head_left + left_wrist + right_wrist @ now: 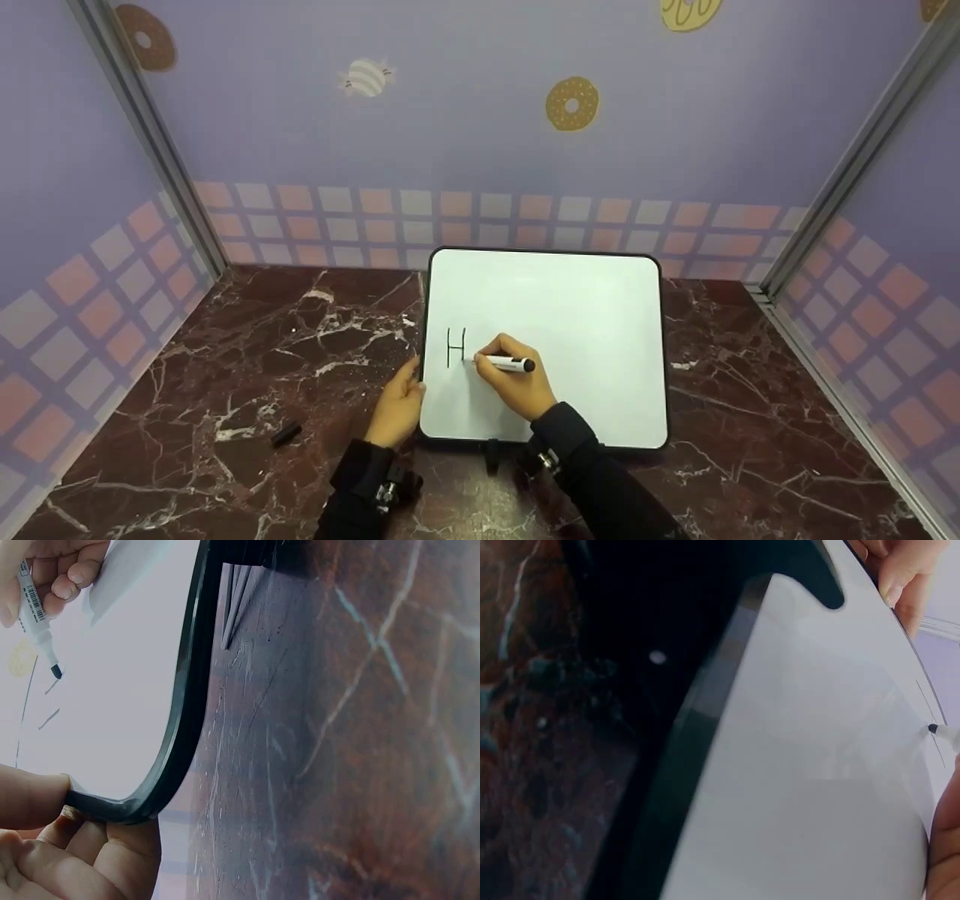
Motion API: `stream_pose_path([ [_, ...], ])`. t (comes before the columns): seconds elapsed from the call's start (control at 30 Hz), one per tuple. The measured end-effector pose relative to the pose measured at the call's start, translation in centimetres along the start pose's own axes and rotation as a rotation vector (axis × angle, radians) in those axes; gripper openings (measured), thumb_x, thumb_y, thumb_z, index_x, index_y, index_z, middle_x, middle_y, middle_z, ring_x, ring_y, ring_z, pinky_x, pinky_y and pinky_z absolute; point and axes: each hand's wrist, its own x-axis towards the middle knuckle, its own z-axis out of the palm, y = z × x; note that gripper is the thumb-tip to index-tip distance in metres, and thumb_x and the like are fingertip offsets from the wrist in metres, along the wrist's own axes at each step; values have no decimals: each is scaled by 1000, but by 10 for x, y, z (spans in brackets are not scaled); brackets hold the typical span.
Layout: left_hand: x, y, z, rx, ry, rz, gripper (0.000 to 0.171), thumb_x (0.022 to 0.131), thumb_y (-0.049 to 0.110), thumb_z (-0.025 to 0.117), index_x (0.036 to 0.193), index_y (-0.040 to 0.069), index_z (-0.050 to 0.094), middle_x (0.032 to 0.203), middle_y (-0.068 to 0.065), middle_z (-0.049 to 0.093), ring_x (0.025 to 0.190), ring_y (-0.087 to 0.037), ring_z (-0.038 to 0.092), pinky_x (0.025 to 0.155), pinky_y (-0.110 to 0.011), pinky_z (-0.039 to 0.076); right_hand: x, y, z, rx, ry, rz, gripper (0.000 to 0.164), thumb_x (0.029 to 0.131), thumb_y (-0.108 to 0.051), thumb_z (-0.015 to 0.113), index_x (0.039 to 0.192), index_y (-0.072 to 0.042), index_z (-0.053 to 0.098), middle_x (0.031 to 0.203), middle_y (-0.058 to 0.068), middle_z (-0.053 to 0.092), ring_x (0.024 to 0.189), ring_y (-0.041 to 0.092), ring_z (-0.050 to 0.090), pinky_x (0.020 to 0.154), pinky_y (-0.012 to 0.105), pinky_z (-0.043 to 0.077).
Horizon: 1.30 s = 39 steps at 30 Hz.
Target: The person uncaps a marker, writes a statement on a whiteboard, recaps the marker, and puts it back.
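The whiteboard is on the table in front of the person, at an easy reach for both hands. Whether it lies flat or leans a little, I cannot tell. The left hand pinches its left edge, with the thumb on the front side and the curled fingers behind; probably this grip serves to stop the board from sliding under the pressure of writing. It also leaves the white surface free.

The right hand is closed round the marker, near the writing end, which should give good control over short strokes. The bare tip points toward the left, at the right upright of the drawn H; whether it touches the board in this instant is not certain. The rear end of the marker leans out over the palm side.

A small black cap lies on the table, well apart from the board on the left, perhaps put there to be out of the way of both hands.
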Motion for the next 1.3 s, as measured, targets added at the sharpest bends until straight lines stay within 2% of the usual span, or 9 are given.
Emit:
stream_pose_path([
  [0.57, 1, -2, 1, 0, 6, 1, 48, 92, 0, 41, 138, -7, 31, 136, -34, 35, 127, -44, 35, 105, -50, 30, -2, 3, -1, 3, -3, -17, 4, 84, -3, 61, 80, -3, 62, 81, 6, 68, 60, 6, 52, 55, 21, 44],
  [0.9, 1, -1, 0, 10, -8, -18, 48, 93, 1, 40, 139, -5, 30, 139, -33, 32, 128, -44, 33, 105, -50, 31, 0, 2, -3, 24, 34, 5, 5, 84, -6, 62, 81, -2, 61, 81, 6, 66, 60, 7, 51, 54, 20, 43],
  [1.13, 1, 0, 0, 36, 2, -4, 47, 92, 1, 41, 138, -6, 32, 137, -33, 35, 126, -44, 35, 104, -50, 32, 1, 5, -2, 28, 69, 11, 4, 84, -5, 63, 81, -3, 62, 78, 6, 65, 60, 7, 50, 54, 20, 41],
  [1.3, 1, 0, 0, 19, 3, 1, 47, 92, 0, 41, 138, -7, 31, 136, -34, 35, 127, -44, 35, 104, -51, 31, 2, 5, -2, 31, 79, 17, 4, 84, -6, 64, 81, -3, 62, 79, 6, 66, 61, 8, 51, 54, 20, 41],
])
